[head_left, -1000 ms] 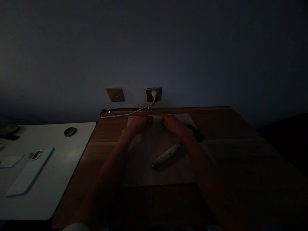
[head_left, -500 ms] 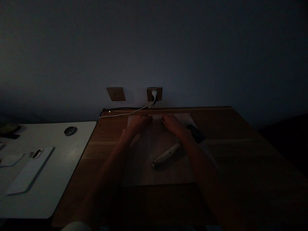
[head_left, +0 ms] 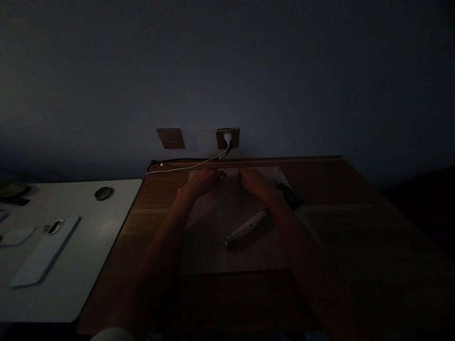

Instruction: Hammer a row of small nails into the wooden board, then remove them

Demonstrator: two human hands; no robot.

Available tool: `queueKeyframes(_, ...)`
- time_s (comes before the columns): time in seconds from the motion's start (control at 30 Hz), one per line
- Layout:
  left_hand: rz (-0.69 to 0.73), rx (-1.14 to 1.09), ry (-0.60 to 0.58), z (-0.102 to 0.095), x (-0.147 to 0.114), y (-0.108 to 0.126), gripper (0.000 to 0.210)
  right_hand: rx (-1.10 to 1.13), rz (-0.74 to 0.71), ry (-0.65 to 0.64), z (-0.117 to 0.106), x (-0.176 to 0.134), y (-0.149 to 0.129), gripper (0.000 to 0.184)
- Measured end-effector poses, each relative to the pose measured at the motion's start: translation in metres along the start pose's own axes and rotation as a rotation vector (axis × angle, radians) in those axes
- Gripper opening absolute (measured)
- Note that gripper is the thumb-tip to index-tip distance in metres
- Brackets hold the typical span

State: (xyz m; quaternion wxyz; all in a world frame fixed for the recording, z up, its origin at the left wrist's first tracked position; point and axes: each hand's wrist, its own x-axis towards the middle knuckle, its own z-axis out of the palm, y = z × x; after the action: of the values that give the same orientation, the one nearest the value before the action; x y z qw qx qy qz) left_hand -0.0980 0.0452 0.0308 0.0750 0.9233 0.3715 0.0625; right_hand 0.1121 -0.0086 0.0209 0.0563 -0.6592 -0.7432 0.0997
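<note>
A pale, thin sheet (head_left: 216,255) lies flat on the wooden table in dim light. My left hand (head_left: 203,183) is at its far left edge, fingers bent and pressed together on the edge. Opposite it, a short gap away, my right hand (head_left: 253,181) has its fingers curled on the same far edge. On the sheet, between my forearms, rests a long pale handle-like piece with dark spots (head_left: 245,229). A flat dark piece (head_left: 292,197) shows beyond my right forearm, in line with it. My forearm hides whether the two are joined.
A white table (head_left: 106,227) adjoins on the left, with a pale phone (head_left: 46,253) and a round dark lid-like object (head_left: 104,193). A white cable (head_left: 185,168) runs along the back edge of the wooden table (head_left: 355,227) to a wall socket (head_left: 227,138).
My left hand and wrist have shifted slightly to the left at the sheet's far edge. My right hand is almost where it was, and the spotted piece has not moved.
</note>
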Motion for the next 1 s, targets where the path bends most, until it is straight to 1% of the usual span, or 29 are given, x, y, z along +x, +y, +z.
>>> queueKeyframes(0.17,0.008,-0.032,-0.005,0.0,0.0,-0.004,0.042,0.001,0.001,-0.013,0.0,0.0,0.001,0.033)
queueKeyframes(0.27,-0.013,-0.037,0.0,0.001,0.0,-0.006,0.04,0.0,-0.001,-0.017,-0.001,0.0,0.0,0.034)
queueKeyframes(0.43,-0.01,-0.023,0.024,0.002,0.002,-0.005,0.033,0.002,0.004,-0.011,-0.003,-0.001,-0.002,0.037)
queueKeyframes(0.63,-0.02,0.058,0.018,0.006,0.004,-0.004,0.024,0.012,0.01,-0.012,-0.002,-0.001,-0.002,0.035)
queueKeyframes(0.83,-0.014,0.104,0.027,0.007,0.002,0.002,0.034,0.017,0.004,-0.003,-0.003,-0.001,-0.003,0.036)
queueKeyframes(1.0,-0.005,0.168,-0.02,0.008,0.003,0.004,0.028,0.01,0.003,0.002,-0.002,-0.001,-0.003,0.034)
